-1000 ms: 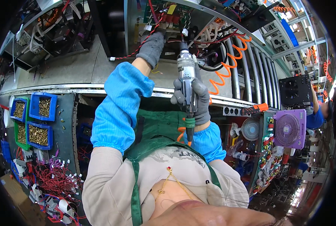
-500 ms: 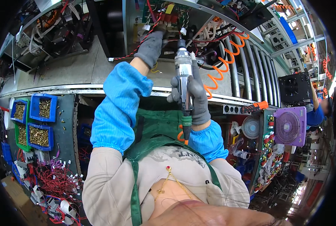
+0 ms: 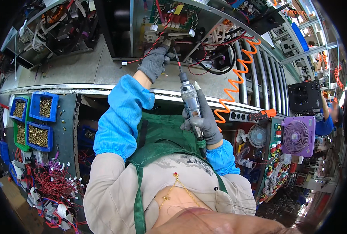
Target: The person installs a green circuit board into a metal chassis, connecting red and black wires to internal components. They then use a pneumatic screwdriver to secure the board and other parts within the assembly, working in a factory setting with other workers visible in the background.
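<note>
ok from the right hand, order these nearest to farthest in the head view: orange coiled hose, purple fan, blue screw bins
1. orange coiled hose, just to the right of the right hand, which grips a power screwdriver.
2. purple fan, farther right, on the side shelf.
3. blue screw bins, far across on the left.

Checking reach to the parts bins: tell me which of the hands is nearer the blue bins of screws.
Left. The left hand is up at the wiring of the open unit, right of the blue bins. The right hand, gripping the powered screwdriver, is farther right still.
</note>
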A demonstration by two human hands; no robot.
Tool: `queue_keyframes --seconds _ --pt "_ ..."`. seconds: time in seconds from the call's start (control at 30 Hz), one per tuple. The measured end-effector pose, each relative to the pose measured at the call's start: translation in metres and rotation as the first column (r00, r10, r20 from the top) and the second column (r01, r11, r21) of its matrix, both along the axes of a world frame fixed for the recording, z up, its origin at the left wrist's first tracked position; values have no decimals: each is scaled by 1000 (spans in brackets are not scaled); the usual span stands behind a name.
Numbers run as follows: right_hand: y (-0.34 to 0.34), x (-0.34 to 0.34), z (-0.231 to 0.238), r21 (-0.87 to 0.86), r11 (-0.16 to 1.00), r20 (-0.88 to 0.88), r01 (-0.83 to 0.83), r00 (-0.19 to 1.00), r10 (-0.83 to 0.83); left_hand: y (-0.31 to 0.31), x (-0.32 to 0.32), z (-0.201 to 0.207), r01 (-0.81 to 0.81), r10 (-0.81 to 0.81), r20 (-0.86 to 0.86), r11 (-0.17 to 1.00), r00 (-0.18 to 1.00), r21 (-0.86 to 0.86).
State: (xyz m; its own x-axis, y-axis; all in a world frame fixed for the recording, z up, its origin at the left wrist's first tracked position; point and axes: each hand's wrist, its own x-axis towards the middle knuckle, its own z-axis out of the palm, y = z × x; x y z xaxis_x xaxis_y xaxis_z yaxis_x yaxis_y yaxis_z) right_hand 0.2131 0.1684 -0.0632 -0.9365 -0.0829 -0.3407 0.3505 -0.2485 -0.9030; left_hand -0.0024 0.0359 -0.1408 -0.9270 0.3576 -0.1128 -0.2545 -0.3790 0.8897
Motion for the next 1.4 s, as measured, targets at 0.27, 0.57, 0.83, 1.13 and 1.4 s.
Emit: queue_keyframes --seconds 0.27,0.57,0.83,1.13,1.4 --pt "2 -2 1 58 998 8 -28 1000 28 2 -3 -6 5 -27 -90 971 996 -240" --pt "7 -5 1 107 994 -2 -28 1000 28 -5 8 15 46 -39 82 995 996 -87" --pt "6 -6 -3 136 990 -29 -23 999 27 -3 6 11 -21 -31 311 987 950 161" --pt "20 0 -24 -171 985 -76 -5 997 -8 -1 10 22 123 -130 179 991 975 52" --pt "26 5 -31 -343 939 -107 -33 994 -4 0 21 40 125 -146 143 982 979 144"
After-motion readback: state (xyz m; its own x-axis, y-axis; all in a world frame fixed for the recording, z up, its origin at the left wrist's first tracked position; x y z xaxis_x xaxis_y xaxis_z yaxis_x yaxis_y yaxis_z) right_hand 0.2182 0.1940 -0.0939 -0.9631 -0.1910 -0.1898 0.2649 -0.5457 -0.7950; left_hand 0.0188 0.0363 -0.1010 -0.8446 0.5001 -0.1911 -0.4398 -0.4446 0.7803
